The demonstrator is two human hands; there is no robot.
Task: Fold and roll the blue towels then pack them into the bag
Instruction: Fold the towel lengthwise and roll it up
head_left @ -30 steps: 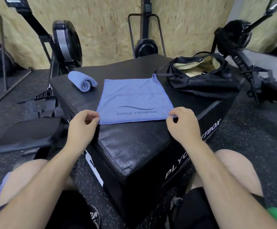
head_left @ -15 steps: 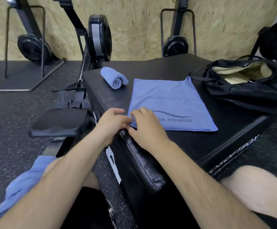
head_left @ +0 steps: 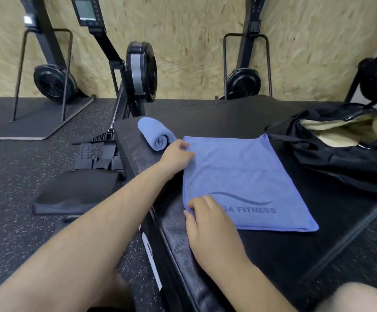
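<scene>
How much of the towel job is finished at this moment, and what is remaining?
Done: one rolled towel lies on the black box. In hand: the left hand and right hand pinch the left corners of the flat towel. Left: roll it, then pack both into the open bag; no blue shows inside.

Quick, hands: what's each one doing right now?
Left hand: pinches the flat towel at its far left corner.
Right hand: pinches its near left corner.

This is a gym. A black rowing machine with a round flywheel housing (head_left: 141, 70) and a small grey-screened monitor (head_left: 85, 10) stands left of centre. Two more black flywheel machines, at upper left (head_left: 52, 79) and upper right (head_left: 243, 83), are stored upright against the pale chipboard wall (head_left: 183, 41). The speckled black rubber floor (head_left: 14, 176) and the flat blue towel (head_left: 239, 167) printed "FITNESS" fit too.
</scene>
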